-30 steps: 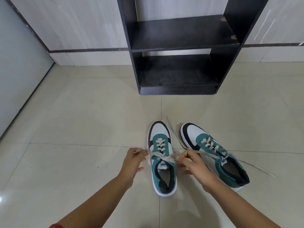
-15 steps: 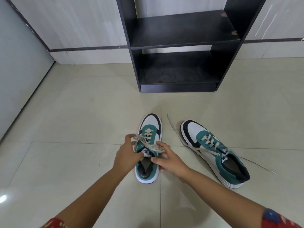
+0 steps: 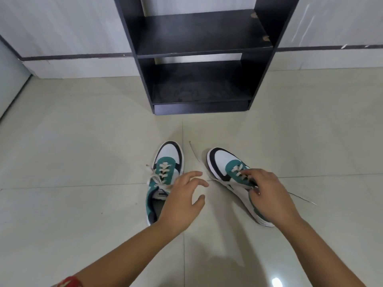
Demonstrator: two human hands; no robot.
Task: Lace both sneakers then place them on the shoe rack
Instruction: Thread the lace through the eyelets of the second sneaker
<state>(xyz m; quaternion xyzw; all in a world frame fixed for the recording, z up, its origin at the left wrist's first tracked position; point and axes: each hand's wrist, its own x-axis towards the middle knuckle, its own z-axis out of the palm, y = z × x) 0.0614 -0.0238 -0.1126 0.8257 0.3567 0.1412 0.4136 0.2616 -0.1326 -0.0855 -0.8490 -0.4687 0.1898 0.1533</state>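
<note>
Two teal, white and black sneakers stand on the tiled floor, toes toward the rack. The left sneaker (image 3: 169, 157) is laced, its cream lace lying in a loose knot (image 3: 153, 178) on its left side. My left hand (image 3: 182, 201) hovers open over this shoe's right edge, fingers spread toward the gap between the shoes. My right hand (image 3: 267, 195) is closed over the middle of the right sneaker (image 3: 222, 160), fingers on its laces and thumb on its side. Loose lace ends trail from that shoe on the floor at the left (image 3: 194, 151) and right (image 3: 302, 197).
The black shoe rack (image 3: 199, 38) stands against the wall straight ahead, with two bare shelves. The lower shelf (image 3: 199, 94) sits just above the floor. Pale floor tiles surround the shoes, and a grey door or panel (image 3: 10, 79) is at far left.
Both hands let go of the left sneaker. My right hand moved right onto the right sneaker, and my left hand opened and drifted right.
</note>
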